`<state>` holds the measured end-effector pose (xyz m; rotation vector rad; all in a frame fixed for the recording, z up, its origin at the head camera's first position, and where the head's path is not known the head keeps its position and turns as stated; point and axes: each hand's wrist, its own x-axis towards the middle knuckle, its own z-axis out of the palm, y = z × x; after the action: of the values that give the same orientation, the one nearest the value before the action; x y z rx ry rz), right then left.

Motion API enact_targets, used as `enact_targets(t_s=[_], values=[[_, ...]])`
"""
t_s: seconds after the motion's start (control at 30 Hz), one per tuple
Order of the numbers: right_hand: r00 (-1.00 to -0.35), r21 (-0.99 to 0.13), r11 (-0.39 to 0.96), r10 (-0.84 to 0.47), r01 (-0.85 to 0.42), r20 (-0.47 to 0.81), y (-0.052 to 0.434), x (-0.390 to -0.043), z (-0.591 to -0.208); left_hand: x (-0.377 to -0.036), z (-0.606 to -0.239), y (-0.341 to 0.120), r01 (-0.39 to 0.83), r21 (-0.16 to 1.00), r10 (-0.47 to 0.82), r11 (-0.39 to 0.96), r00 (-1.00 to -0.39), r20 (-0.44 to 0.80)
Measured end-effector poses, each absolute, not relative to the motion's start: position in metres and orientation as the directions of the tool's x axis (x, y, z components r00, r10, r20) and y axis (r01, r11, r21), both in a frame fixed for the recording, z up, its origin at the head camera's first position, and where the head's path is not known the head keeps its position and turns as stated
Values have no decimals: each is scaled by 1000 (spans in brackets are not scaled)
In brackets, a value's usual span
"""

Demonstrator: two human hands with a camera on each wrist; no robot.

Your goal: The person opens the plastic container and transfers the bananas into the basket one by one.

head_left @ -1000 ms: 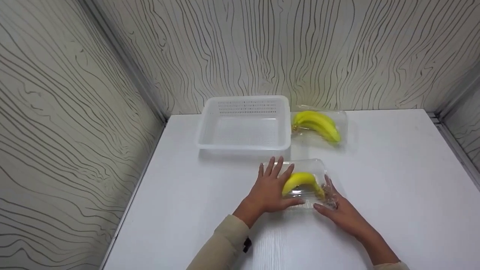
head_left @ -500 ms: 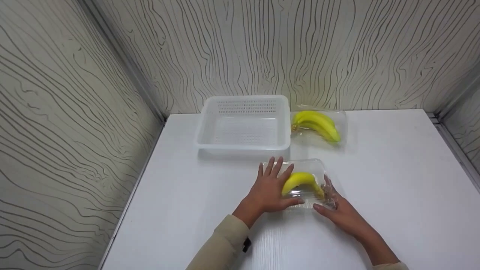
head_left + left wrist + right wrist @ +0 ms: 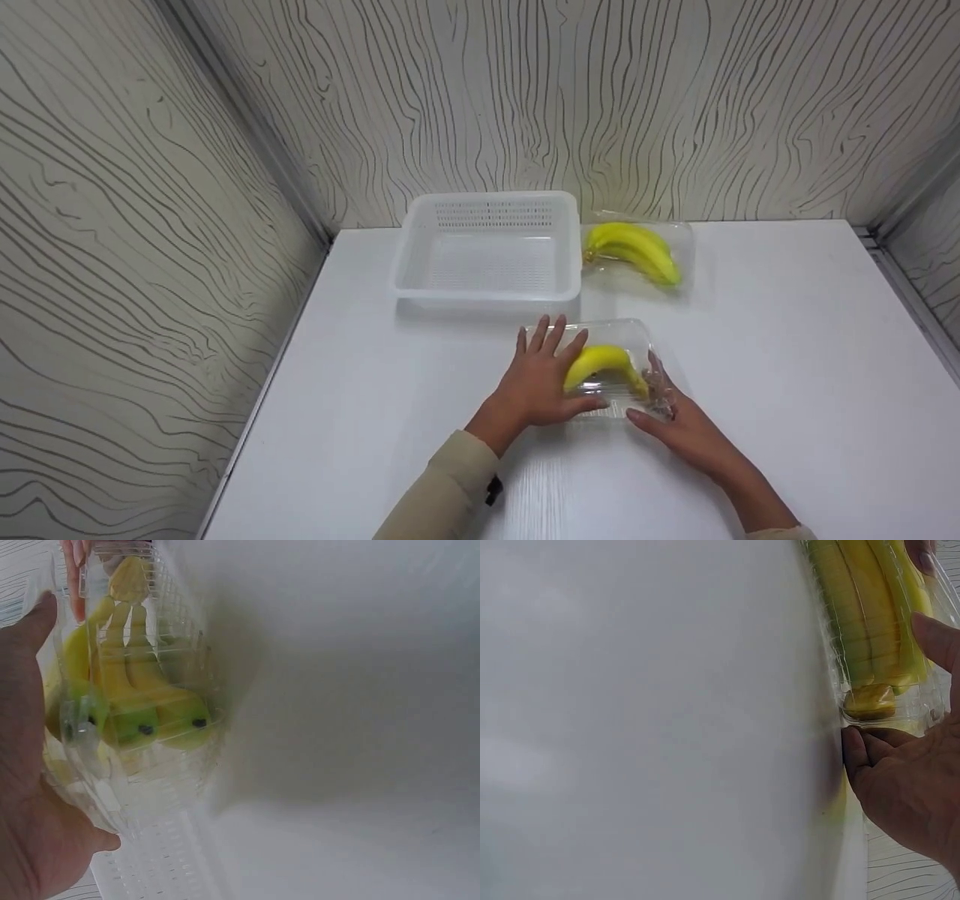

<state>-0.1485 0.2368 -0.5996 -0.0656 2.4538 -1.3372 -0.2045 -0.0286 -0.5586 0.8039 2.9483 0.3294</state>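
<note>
- A clear plastic clamshell box (image 3: 600, 364) with a bunch of bananas (image 3: 604, 360) inside sits on the white table (image 3: 787, 375), near the front middle, just this side of the white basket (image 3: 487, 247).
- The left hand (image 3: 536, 382) lies on the box's left end, fingers fairly straight over the lid and the thumb run along the near edge. It presses and steadies more than it grips.
- The right hand (image 3: 686, 427) meets the box at its right near corner. Its fingers lie flat against the end wall, and the right wrist view shows the fingertips (image 3: 855, 750) touching the plastic beside the banana stems. It is not curled round anything.
- The box looks thin and springy, the sort that buckles or pops open if squeezed in the middle. I would judge it light, with most of the weight coming from the fruit.
- The plastic is smooth and likely slippery, so a hold at the two ends, low near the rim where the shell is stiffest, seems safest.
- The bananas are soft and bruise easily, and they may slide inside if the box is tilted.
- A second clear box of bananas (image 3: 637, 251) rests further back, touching or just beside the basket's right side.
- The basket is perforated, and I see nothing in it.
</note>
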Motion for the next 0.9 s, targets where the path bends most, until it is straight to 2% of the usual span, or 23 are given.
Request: enact_targets(t_s=[0.9], values=[[-945,-836,541,-220,87,-241,238,-148,-599,-205,-553,-28,484,245,506,840,-862,-32]])
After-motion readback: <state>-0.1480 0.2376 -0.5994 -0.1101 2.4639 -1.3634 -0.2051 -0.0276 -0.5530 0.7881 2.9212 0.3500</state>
